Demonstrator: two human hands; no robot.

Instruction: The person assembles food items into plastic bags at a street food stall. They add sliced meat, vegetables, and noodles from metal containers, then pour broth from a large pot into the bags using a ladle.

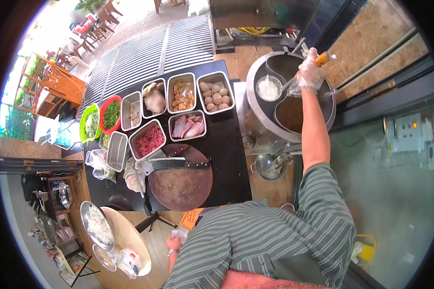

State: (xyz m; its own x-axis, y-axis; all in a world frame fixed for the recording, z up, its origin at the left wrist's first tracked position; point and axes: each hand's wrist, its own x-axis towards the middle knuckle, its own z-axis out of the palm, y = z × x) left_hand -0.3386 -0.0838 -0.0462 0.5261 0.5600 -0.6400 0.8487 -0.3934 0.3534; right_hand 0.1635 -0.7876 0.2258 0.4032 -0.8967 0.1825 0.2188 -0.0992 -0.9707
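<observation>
My right hand (pixel 311 72), in a clear plastic glove, grips the orange handle (pixel 322 59) of a strainer. White noodles (pixel 269 89) sit in its round basket over the divided round steel cooking pot (pixel 251 108), whose compartments hold dark liquid. My left hand (pixel 174 243) is low beside my body, with a watch at the wrist and a piece of clear plastic (pixel 181 235) at its fingers. On the black table, a cleaver (pixel 177 163) lies across a round wooden chopping board (pixel 181 188). A second knife (pixel 141 184) lies by a crumpled cloth (pixel 132 177).
Steel trays hold meatballs (pixel 215 95), raw meat pieces (pixel 188 126), minced red meat (pixel 150 141) and yellowish pieces (pixel 182 95). Chopped greens (pixel 112 113) fill a red basket. A lidded pot (pixel 271 166) stands below the cooker. A bowl of white noodles (pixel 97 224) rests over a side table.
</observation>
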